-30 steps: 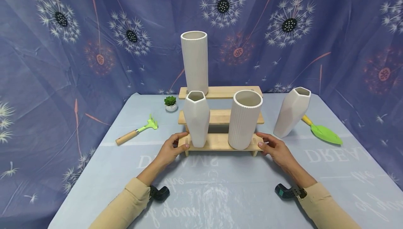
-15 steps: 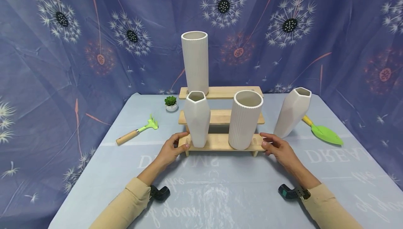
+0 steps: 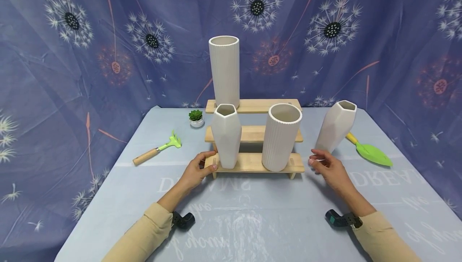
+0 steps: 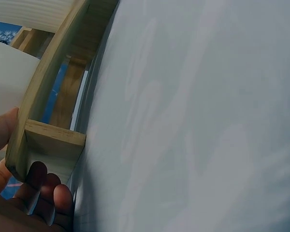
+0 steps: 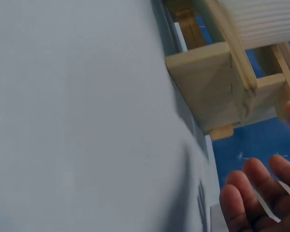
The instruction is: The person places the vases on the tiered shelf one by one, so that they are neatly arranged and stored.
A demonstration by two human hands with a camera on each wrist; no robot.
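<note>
A three-tiered wooden display stand (image 3: 265, 162) is in the middle of the table. My left hand (image 3: 195, 170) grips the left end of its lowest shelf (image 4: 46, 72), thumb above and fingers below the board. Beside the stand's right end, my right hand (image 3: 330, 168) is off the wood, its fingers (image 5: 253, 181) loosely bent around nothing. On the lowest shelf are a white faceted vase (image 3: 226, 136) at left and a wide white ribbed vase (image 3: 280, 140) at right. A tall white ribbed vase (image 3: 224, 71) stands on the top shelf's left part.
Just beyond my right hand stands another white faceted vase (image 3: 335, 125). Behind it lies a green trowel (image 3: 373, 154) with a yellow handle. Left of the stand are a small potted succulent (image 3: 196, 117) and a green hand rake (image 3: 157, 150) with a wooden handle.
My right hand has let go of the stand's right end and moved right, toward the faceted vase on the table. The left hand keeps its hold; the stand and vases have stayed put.
</note>
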